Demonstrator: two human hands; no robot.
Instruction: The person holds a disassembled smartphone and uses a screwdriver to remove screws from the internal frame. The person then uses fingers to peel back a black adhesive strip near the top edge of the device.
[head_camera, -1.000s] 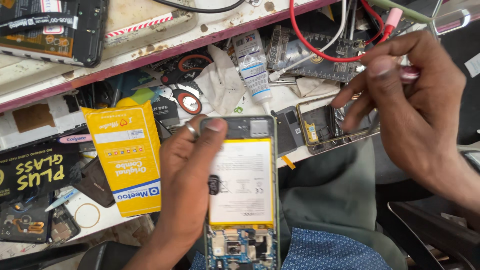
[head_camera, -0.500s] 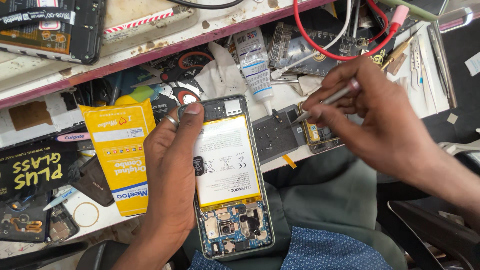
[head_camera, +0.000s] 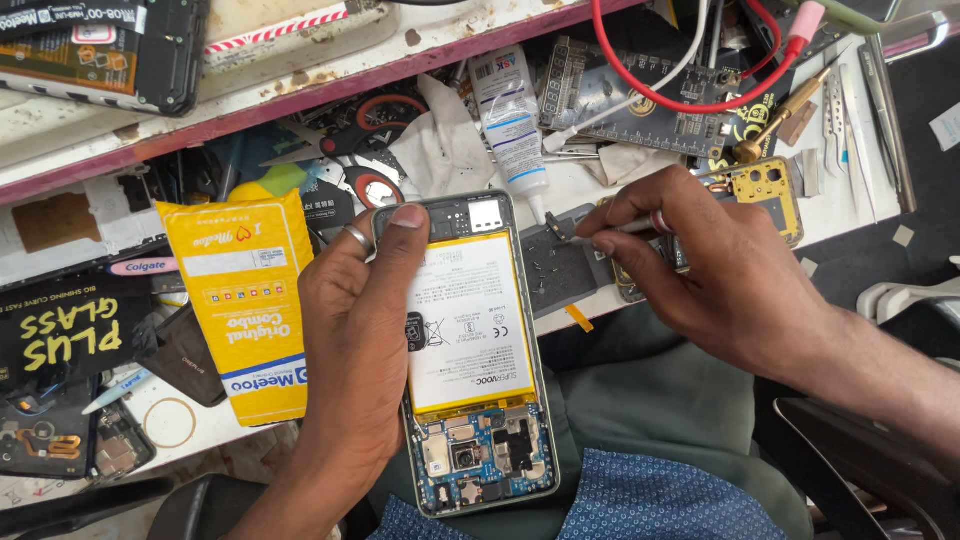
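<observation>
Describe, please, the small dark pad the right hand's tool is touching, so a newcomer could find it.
Start at the opened phone in the left hand. Just right of its top corner, on the white bench edge, lies a dark grey pad dotted with tiny screws. Unlike the neighbouring yellow camera frame, it is flat and matte.

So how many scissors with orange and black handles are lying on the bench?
1: the scissors with orange and black handles lie at the bench's back, above the left hand holding the opened phone. Clutter may hide others.

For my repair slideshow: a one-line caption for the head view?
Left hand holds an opened phone; right hand holds a thin tool over a dark pad.
</observation>
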